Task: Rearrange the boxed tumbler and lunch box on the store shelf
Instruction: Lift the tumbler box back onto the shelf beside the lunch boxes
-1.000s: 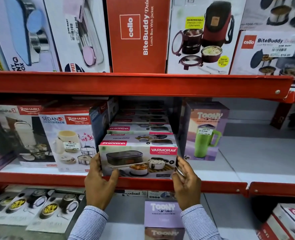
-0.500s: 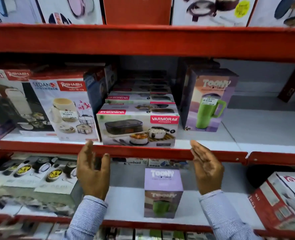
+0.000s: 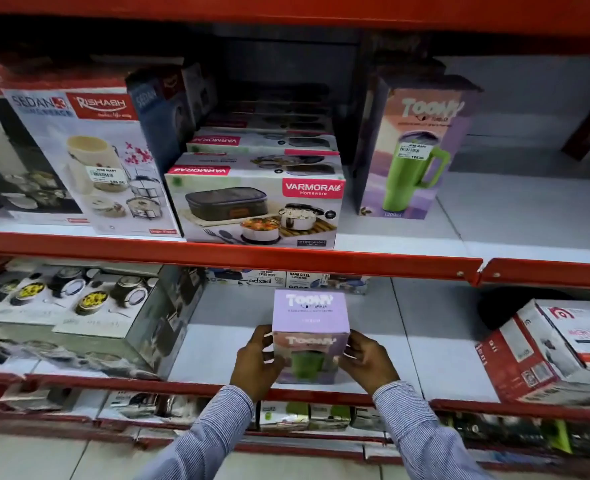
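Head view. Left hand (image 3: 257, 367) and right hand (image 3: 368, 363) grip opposite sides of the purple tumbler box (image 3: 310, 336), upright near the front edge of the lower shelf (image 3: 442, 344). On the shelf above (image 3: 404, 252), the lunch box (image 3: 259, 206) fronts its stack, between a white lunch carrier box (image 3: 92, 157) and a second tumbler box (image 3: 415, 147).

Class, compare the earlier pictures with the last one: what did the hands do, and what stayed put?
Both hands let go of the lunch box and dropped to the shelf below, where the left hand and right hand now grip the small tumbler box. The lunch box and the tall tumbler box stayed put.
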Tool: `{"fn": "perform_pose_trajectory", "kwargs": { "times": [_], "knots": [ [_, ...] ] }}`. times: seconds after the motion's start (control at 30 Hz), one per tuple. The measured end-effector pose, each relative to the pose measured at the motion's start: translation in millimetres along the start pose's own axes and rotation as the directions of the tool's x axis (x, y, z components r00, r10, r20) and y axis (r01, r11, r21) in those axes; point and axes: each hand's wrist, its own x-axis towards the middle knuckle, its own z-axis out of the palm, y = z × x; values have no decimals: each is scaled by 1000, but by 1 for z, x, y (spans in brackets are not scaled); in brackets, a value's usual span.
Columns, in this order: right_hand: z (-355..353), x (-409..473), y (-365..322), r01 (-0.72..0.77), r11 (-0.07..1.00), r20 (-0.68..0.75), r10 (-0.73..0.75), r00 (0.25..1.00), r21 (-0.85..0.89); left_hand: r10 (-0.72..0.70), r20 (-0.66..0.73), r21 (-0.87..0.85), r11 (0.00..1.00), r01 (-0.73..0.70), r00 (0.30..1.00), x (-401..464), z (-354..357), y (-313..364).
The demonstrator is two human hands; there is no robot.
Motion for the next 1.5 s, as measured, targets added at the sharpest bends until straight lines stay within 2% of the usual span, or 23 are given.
{"fn": "perform_pose_trajectory", "kwargs": {
  "times": [0.17, 0.27, 0.37, 0.57, 0.73, 0.9, 1.1, 1.23, 1.5],
  "knots": [
    [-32, -32, -32, 131, 983, -120, -116, 986, 129, 189, -168, 25, 982, -188, 968, -30, -15, 27],
    [-47, -54, -53, 250, 958, -183, -223, 958, 143, 269, -275, -66, 952, -298, 923, -55, -25, 51],
    [-50, -63, -59, 325, 937, -236, -291, 927, 124, 255, -325, -154, 936, -317, 911, -69, -16, 65],
    [-53, -90, -61, 409, 905, -340, -349, 873, 121, 329, -413, -131, 902, -412, 849, -98, 1, 80],
    [-73, -98, -89, 524, 845, -416, -442, 795, 105, 481, -454, -58, 824, -563, 750, -101, -7, 119],
    [-105, -105, -130, 661, 749, -509, -552, 661, 46, 625, -493, 16, 702, -712, 605, -100, -11, 175],
    [-153, -97, -175, 765, 641, -581, -598, 553, 69, 720, -510, 49, 572, -819, 472, -82, -2, 242],
    [-180, -78, -197, 765, 643, -596, -598, 537, 44, 744, -492, 70, 553, -831, 453, -59, 11, 269],
    [-203, -25, -193, 723, 691, -569, -597, 566, -5, 694, -451, 98, 663, -742, 561, 0, 33, 274]
  ]
}}
